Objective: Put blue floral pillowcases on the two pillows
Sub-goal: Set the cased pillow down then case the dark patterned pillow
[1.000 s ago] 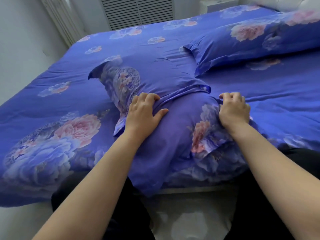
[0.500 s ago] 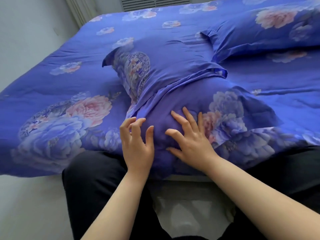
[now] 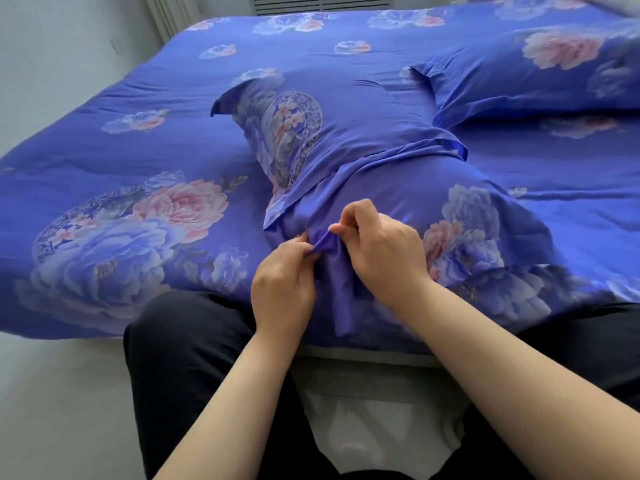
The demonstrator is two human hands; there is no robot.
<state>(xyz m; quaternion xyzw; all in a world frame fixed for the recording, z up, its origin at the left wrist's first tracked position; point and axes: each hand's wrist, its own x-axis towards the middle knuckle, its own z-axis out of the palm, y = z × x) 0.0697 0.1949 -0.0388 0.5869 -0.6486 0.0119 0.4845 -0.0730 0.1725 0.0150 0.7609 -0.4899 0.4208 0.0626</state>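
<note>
A pillow in a blue floral pillowcase (image 3: 367, 140) lies on the bed, running from the middle toward the near edge. Its near end bulges under loose fabric with a pink and lilac flower. My left hand (image 3: 282, 282) and my right hand (image 3: 381, 247) meet at that near end. Both pinch a raised fold of the pillowcase's plain blue cloth between fingers and thumb. A second pillow in a matching pillowcase (image 3: 540, 74) rests at the far right, fully covered.
The bed carries a blue floral duvet (image 3: 121, 209) reaching its near edge. My legs in black trousers (image 3: 194, 358) stand against the bed. A grey wall (image 3: 52, 64) runs along the left, and a slatted vent (image 3: 322, 0) sits behind the bed.
My hands left the sides of the pillow, came together at its near end and spread flat there. They now pinch a fold of the pillowcase. The view tilted down.
</note>
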